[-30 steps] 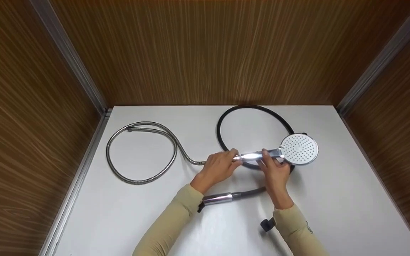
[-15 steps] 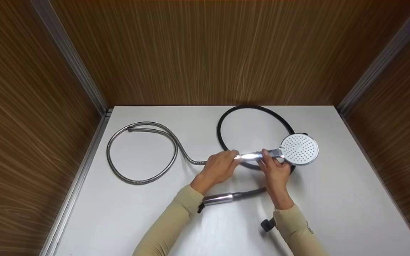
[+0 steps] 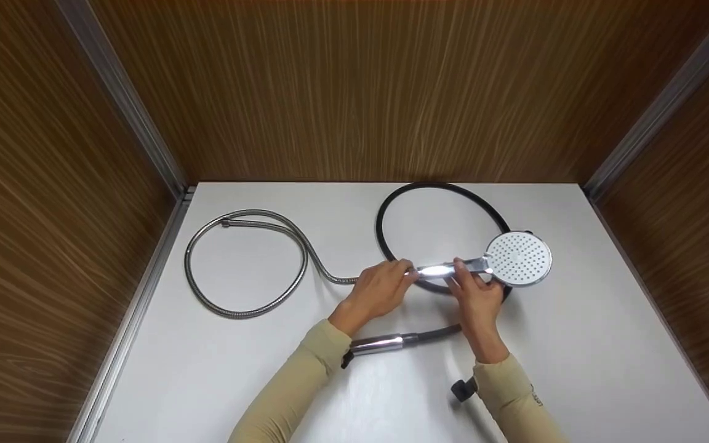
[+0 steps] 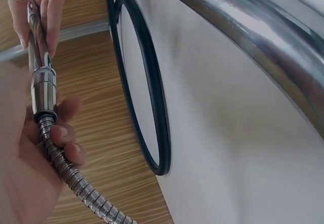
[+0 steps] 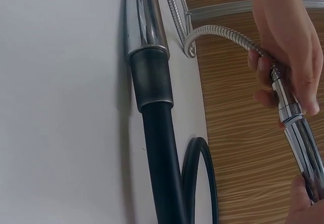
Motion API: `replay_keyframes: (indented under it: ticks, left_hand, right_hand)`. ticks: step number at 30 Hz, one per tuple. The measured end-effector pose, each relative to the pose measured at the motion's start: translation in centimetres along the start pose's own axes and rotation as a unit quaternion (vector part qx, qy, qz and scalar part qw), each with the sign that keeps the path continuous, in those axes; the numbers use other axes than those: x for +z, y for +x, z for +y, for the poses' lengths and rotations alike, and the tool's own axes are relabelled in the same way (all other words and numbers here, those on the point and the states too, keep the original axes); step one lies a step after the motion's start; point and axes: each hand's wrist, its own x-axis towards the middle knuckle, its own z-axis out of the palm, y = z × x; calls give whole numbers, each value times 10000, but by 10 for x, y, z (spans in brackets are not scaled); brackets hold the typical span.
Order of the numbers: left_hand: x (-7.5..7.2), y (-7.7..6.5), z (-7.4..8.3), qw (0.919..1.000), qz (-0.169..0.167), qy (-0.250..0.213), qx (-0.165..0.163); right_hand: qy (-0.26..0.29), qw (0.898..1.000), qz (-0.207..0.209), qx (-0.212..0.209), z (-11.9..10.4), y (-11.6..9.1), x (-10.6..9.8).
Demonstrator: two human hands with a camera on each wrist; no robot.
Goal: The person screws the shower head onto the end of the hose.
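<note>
A chrome shower head with a round white spray face is held above the table, its handle pointing left. My right hand grips that handle near the neck. At the handle's lower end my left hand holds the end of a ribbed metal shower hose. In the left wrist view the chrome connector sits in line against the handle, with fingers curled around the hose just below it. The right wrist view shows the left thumb and fingers around the same joint.
The metal hose's loop lies on the white table at left. A black hose coils behind and under the hands, leading to a chrome cylinder by the left sleeve. A black fitting sits beside the right sleeve. Wood-grain walls surround the table.
My left fingertips have shifted slightly at the joint, covering the connector and then partly baring it. The right hand and shower head stay nearly still.
</note>
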Motion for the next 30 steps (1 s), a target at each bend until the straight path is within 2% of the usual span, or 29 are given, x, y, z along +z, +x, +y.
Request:
replay_keyframes:
  ticks: [11,20,27,30]
  left_hand:
    - [0,0,-2,9997,92,43,202]
    - [-1,0,-1,9989,-62,-460,-111]
    - [-1,-2,-5,9997,144,-117,166]
    - [-2,-3,-7,9993,186,-178,289]
  right_hand:
    - [97,9999,-9,-78,3,2,-2]
    - [47,9999,-100,-50,1,1,-2]
    - [-48,10000,-60,5,1,1,-2]
    - [-11,10000,-43,-29,2,1,-2]
